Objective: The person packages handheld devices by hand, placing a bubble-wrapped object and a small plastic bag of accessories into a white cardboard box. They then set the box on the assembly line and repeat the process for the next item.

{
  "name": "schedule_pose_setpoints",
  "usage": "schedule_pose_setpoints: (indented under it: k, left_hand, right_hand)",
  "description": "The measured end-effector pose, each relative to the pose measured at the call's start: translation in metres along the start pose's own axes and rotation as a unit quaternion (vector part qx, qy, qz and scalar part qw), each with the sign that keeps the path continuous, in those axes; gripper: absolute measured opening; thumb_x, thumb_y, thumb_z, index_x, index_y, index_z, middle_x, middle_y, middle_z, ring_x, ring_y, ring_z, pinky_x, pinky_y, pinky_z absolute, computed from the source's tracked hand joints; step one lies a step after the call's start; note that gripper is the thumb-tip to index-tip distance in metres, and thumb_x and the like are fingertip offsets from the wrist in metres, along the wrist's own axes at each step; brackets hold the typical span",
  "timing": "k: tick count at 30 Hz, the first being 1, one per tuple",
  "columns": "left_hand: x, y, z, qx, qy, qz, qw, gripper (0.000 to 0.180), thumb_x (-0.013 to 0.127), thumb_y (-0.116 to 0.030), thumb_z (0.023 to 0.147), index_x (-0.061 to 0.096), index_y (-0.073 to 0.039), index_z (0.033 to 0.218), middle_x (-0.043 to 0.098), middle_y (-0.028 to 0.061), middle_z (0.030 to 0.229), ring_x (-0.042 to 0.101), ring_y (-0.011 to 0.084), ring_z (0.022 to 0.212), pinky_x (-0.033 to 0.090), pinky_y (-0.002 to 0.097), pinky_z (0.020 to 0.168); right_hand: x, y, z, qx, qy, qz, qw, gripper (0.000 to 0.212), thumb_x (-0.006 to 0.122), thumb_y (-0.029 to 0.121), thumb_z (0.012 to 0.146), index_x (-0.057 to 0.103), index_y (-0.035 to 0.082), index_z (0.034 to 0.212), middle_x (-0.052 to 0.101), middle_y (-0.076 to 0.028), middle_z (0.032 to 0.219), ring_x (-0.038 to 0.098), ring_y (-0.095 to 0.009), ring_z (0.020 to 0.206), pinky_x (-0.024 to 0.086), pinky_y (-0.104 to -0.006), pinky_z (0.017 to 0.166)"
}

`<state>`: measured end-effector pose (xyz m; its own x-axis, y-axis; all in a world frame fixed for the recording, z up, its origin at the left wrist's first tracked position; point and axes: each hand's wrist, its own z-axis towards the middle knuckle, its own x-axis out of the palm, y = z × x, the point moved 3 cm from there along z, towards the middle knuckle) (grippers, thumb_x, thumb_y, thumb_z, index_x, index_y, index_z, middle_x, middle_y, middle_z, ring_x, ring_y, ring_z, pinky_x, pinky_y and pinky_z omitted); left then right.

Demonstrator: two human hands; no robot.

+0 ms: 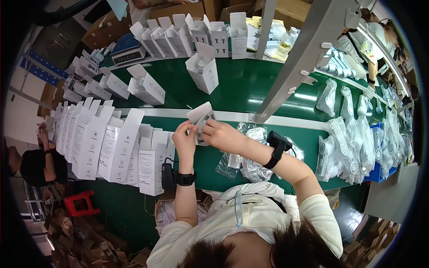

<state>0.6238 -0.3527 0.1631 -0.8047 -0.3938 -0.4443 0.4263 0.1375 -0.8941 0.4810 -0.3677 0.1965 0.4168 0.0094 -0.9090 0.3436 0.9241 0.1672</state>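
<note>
A small white carton [199, 111] with its top flap raised is between my two hands above the green table. My left hand [184, 136] pinches the carton's left side, with its fingers closed. My right hand [218, 134] is closed at the carton's right side, near its opening. A greyish item shows inside, too covered by my fingers to make out. Clear plastic bags [257, 167] of small parts lie under my right forearm. To the left of my left hand stand several white cartons [120, 143] with raised flaps.
Past the metal rail, a green belt [241, 85] carries open filled cartons [203, 73]. A grey post [292, 62] rises at its near side. Bubble-wrapped items [351, 143] are piled at right. A blue scale [128, 48] stands at the back. Co-workers are at left and far right.
</note>
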Motion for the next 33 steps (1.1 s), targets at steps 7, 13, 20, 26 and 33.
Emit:
schedule_pose_setpoints:
  k: [7, 13, 20, 26, 33]
  left_hand:
    - [-0.052, -0.009, -0.019, 0.145, -0.09, 0.083, 0.982, 0.036, 0.065, -0.004, 0.07, 0.054, 0.0, 0.104, 0.052, 0.0137, 0.112, 0.052, 0.0268, 0.098, 0.044, 0.0353, 0.078]
    - [-0.103, 0.046, -0.044, 0.001, -0.005, 0.564, 0.826, 0.069, 0.072, -0.011, 0.063, 0.04, -0.007, 0.123, 0.02, 0.019, 0.137, 0.018, 0.0399, 0.125, 0.026, 0.0486, 0.096]
    - [-0.081, 0.045, -0.056, 0.056, -0.049, 0.354, 0.932, 0.08, 0.075, -0.018, 0.058, 0.035, -0.01, 0.127, 0.013, 0.0179, 0.139, 0.02, 0.0422, 0.122, 0.028, 0.0569, 0.089]
    - [0.052, 0.005, -0.046, -0.024, 0.038, 0.296, 0.954, 0.078, 0.075, -0.025, 0.061, 0.036, -0.014, 0.127, 0.01, 0.0193, 0.139, 0.025, 0.0438, 0.114, 0.031, 0.0541, 0.088]
    - [0.061, 0.08, -0.009, -0.07, 0.108, 0.228, 0.965, 0.077, 0.076, -0.027, 0.061, 0.036, -0.006, 0.124, 0.039, 0.0247, 0.122, 0.044, 0.0376, 0.105, 0.04, 0.0412, 0.082]
  right_hand:
    - [-0.002, 0.001, 0.002, 0.011, -0.015, 0.058, 0.998, 0.04, 0.065, 0.015, 0.067, 0.057, 0.008, 0.105, 0.053, -0.01, 0.111, 0.049, -0.029, 0.103, 0.039, -0.0337, 0.089]
    - [0.055, -0.042, -0.029, 0.177, -0.144, 0.252, 0.941, 0.086, 0.076, 0.016, 0.061, 0.028, 0.008, 0.132, 0.032, -0.016, 0.132, 0.034, -0.029, 0.121, 0.031, -0.0366, 0.098]
    - [0.061, -0.09, -0.019, 0.275, -0.201, 0.445, 0.828, 0.107, 0.077, 0.007, 0.058, 0.006, 0.009, 0.139, 0.026, -0.014, 0.135, 0.029, -0.027, 0.124, 0.028, -0.0364, 0.101]
    - [0.049, -0.182, -0.019, 0.384, -0.323, 0.301, 0.811, 0.108, 0.075, 0.006, 0.058, 0.004, 0.008, 0.138, 0.022, -0.017, 0.137, 0.024, -0.029, 0.126, 0.024, -0.0367, 0.102]
    - [0.031, -0.096, -0.081, 0.413, -0.156, 0.271, 0.855, 0.09, 0.069, 0.021, 0.068, 0.012, 0.0, 0.136, 0.024, -0.027, 0.135, 0.029, -0.033, 0.124, 0.028, -0.0354, 0.1]
